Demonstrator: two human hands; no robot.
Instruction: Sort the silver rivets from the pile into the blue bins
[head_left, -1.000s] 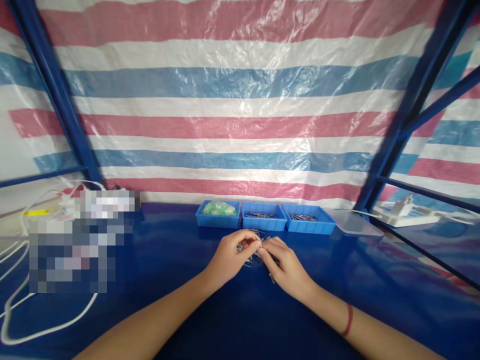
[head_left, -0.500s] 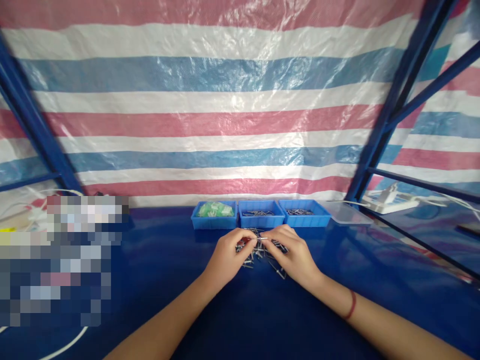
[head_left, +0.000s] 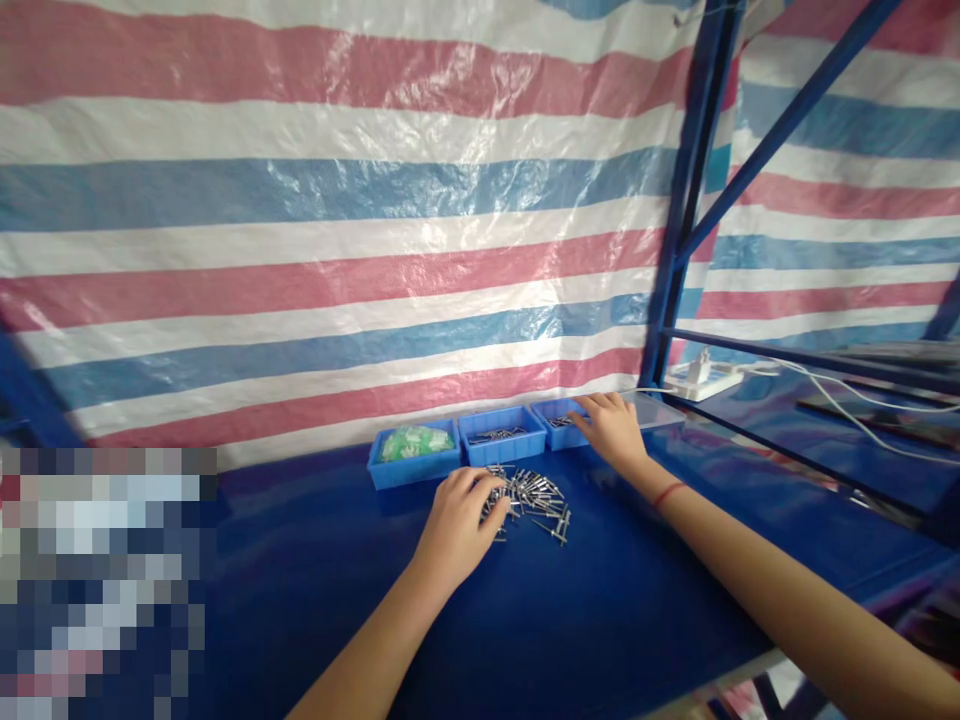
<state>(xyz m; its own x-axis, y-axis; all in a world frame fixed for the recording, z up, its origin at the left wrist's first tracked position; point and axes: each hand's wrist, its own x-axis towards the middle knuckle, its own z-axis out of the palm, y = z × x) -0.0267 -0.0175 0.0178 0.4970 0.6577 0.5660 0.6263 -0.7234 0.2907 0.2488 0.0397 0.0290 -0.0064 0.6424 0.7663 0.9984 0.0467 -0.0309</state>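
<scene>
A pile of silver blind rivets (head_left: 534,488) lies on the blue table. My left hand (head_left: 459,515) rests at the left side of this pile, thumb and fingers curved and apart, covering some rivets; I see nothing held in it. Over the right-hand blue bin (head_left: 551,410) hangs my right hand (head_left: 611,428), its fingers stretched out and apart and hiding part of the bin. Rivets show inside that bin, and more lie in the middle blue bin (head_left: 504,450). In the left blue bin (head_left: 416,473) are green-and-white plastic packets (head_left: 416,443).
A clear plastic lid (head_left: 660,412) lies right of the bins. Beyond it, a white power strip (head_left: 703,378) with cables sits by the blue metal frame (head_left: 667,270). A striped plastic sheet (head_left: 337,290) hangs behind the table. The left corner is pixelated.
My hands were together over the pile, pinching a rivet between them. Now the right hand has moved away to the right bin, while the left stays by the pile. The view has turned right.
</scene>
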